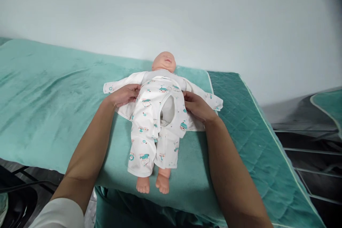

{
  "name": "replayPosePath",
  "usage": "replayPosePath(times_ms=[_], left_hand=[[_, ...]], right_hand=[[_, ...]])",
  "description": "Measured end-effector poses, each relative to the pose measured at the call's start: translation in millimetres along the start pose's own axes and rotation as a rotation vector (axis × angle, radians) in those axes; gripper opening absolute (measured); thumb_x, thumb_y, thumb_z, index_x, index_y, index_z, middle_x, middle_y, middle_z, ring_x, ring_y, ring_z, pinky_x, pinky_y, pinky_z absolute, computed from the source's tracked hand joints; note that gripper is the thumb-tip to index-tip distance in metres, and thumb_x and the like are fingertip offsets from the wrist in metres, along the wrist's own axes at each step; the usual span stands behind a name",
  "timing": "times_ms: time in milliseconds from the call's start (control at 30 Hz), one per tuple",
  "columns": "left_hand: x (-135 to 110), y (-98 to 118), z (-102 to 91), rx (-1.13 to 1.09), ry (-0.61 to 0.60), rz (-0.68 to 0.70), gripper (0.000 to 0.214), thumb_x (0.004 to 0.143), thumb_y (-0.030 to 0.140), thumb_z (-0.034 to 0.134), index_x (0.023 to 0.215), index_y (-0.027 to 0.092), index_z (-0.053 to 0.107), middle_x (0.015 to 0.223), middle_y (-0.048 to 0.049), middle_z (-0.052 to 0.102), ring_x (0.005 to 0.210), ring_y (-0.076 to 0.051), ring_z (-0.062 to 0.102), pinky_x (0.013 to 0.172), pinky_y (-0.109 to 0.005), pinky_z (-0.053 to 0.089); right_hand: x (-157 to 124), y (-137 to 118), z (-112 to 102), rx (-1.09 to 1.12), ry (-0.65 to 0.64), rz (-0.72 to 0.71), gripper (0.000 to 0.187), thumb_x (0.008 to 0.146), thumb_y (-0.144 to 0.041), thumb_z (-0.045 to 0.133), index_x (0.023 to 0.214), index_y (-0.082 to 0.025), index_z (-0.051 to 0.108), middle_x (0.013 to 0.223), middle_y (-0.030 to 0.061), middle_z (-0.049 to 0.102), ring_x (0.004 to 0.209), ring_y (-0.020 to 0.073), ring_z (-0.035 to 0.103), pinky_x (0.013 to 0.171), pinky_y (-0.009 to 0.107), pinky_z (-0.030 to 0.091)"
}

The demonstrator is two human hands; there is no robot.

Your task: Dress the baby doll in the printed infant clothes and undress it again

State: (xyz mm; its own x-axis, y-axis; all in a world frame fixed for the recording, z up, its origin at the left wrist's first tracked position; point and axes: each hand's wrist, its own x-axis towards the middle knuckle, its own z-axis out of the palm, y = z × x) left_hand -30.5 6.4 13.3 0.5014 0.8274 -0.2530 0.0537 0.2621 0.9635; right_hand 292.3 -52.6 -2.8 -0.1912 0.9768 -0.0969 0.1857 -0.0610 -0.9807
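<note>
A baby doll (163, 61) lies on its back on a teal blanket (53, 89), head toward the wall, bare feet toward me. It wears a white printed top spread open and white printed trousers (145, 131). My left hand (124, 95) grips the trouser waistband at the doll's left-of-frame side, fingers curled on the cloth. My right hand (198, 106) holds the waistband on the other side, fingers closed on the fabric. The open front of the trousers shows the doll's white undershirt.
A darker quilted teal mat (248, 131) covers the right part of the bed. A pale wall runs behind. Dark floor and metal rails show at the right, with another teal-covered surface (328, 105) at the far right edge.
</note>
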Motion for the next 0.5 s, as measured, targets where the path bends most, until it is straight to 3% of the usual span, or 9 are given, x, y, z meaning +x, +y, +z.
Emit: replayPosePath(times_ms=[200, 333, 500], left_hand=[[3.7, -4.4, 3.6, -0.153, 0.049, -0.008, 0.018, 0.082, 0.015, 0.069, 0.100, 0.014, 0.073, 0.092, -0.0077, 0.073, 0.075, -0.012, 0.064, 0.078, -0.027, 0.055], [-1.5, -4.6, 5.2, -0.129, 0.034, 0.006, 0.025, 0.076, 0.011, 0.072, 0.100, 0.014, 0.072, 0.094, -0.0059, 0.072, 0.080, -0.012, 0.065, 0.082, -0.029, 0.054], [-12.6, -6.3, 4.6, -0.098, 0.001, 0.044, 0.035, 0.074, 0.018, 0.080, 0.108, 0.017, 0.069, 0.098, -0.0030, 0.070, 0.087, -0.012, 0.066, 0.083, -0.027, 0.052]], right_hand=[[3.1, 5.9, 20.0, 0.087, 0.162, -0.018, 0.040, 0.072, -0.055, 0.081, 0.085, -0.025, 0.058, 0.077, -0.0017, 0.067, 0.066, 0.0162, 0.057, 0.061, 0.031, 0.047], [3.9, 7.5, 26.6, 0.119, 0.186, -0.057, 0.040, 0.071, -0.053, 0.081, 0.083, -0.025, 0.055, 0.079, -0.0027, 0.068, 0.069, 0.0165, 0.058, 0.064, 0.031, 0.048], [6.3, 8.5, 27.8, -0.015, 0.299, -0.072, 0.036, 0.071, -0.051, 0.078, 0.086, -0.024, 0.059, 0.081, -0.0020, 0.068, 0.077, 0.0188, 0.060, 0.068, 0.032, 0.048]])
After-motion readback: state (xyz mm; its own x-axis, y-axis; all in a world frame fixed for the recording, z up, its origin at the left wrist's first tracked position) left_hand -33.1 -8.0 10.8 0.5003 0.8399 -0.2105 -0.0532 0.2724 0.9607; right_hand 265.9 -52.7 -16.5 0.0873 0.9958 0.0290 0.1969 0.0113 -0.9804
